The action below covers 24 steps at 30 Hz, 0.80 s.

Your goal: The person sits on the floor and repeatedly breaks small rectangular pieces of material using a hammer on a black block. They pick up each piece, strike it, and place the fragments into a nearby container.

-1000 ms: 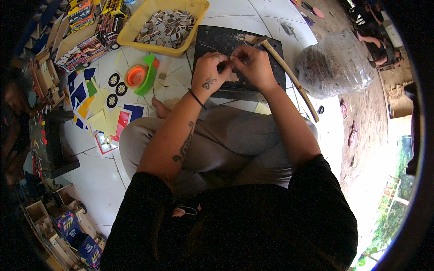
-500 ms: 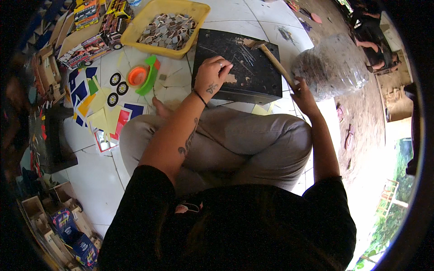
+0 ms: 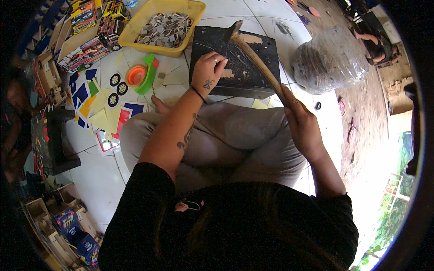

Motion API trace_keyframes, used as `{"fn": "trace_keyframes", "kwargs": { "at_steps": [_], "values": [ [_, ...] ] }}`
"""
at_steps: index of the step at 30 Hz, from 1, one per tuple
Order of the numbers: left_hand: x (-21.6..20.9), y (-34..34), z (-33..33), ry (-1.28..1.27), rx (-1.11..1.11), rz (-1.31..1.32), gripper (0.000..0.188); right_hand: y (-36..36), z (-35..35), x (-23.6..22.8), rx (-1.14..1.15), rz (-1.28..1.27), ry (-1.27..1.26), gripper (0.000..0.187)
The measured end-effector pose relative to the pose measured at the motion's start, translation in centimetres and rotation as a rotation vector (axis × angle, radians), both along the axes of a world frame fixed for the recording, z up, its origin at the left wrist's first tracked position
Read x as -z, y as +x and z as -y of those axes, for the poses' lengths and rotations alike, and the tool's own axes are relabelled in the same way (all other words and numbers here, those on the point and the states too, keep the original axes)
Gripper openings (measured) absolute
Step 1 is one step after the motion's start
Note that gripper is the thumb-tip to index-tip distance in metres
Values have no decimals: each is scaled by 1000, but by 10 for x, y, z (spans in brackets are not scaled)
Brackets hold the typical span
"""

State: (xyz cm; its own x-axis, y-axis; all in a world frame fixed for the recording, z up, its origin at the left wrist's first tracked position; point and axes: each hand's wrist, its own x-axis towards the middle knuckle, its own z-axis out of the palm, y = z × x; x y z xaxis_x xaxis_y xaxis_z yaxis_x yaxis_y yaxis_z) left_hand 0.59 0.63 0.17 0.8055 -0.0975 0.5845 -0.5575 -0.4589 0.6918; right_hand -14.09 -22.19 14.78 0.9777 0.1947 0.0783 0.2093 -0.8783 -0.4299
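Note:
My right hand is closed around the wooden handle of a hammer, lifted over a black box in front of my crossed legs. The dark hammer head hangs over the far half of the box top, which has scuffs and bare tan patches. My left hand is over the left part of that top, thumb and fingers pinched together. Whatever is in the pinch, if anything, is too small to make out. A thin pale line runs across the surface just beyond those fingers.
A yellow basin holds many small flat pieces. Left of the box are a green tape dispenser, an orange tape roll and coloured sheets. Right stands a plastic-wrapped bundle. Toy trucks crowd the far left; another person sits far right.
My right hand has raised the hammer from the box top and drawn it nearer to me. My left hand stays pinched in nearly the same place. The view has shifted slightly.

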Motion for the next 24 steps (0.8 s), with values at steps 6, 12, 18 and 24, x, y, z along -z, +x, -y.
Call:
{"fn": "trace_keyframes", "kwargs": {
  "at_steps": [6, 12, 18, 24],
  "values": [
    [2, 3, 0, 54, -32, 59, 11, 4, -2, -3, -3, -10, -32, 56],
    [4, 3, 0, 48, -26, 42, 12, 5, 2, 0, -66, 11, 23, 54],
    [4, 0, 0, 63, -40, -13, 12, 8, 4, 9, -67, -118, 2, 57],
    [4, 1, 1, 18, -26, -8, 12, 10, 4, 12, 0, 136, 144, 50]
  ]
}}
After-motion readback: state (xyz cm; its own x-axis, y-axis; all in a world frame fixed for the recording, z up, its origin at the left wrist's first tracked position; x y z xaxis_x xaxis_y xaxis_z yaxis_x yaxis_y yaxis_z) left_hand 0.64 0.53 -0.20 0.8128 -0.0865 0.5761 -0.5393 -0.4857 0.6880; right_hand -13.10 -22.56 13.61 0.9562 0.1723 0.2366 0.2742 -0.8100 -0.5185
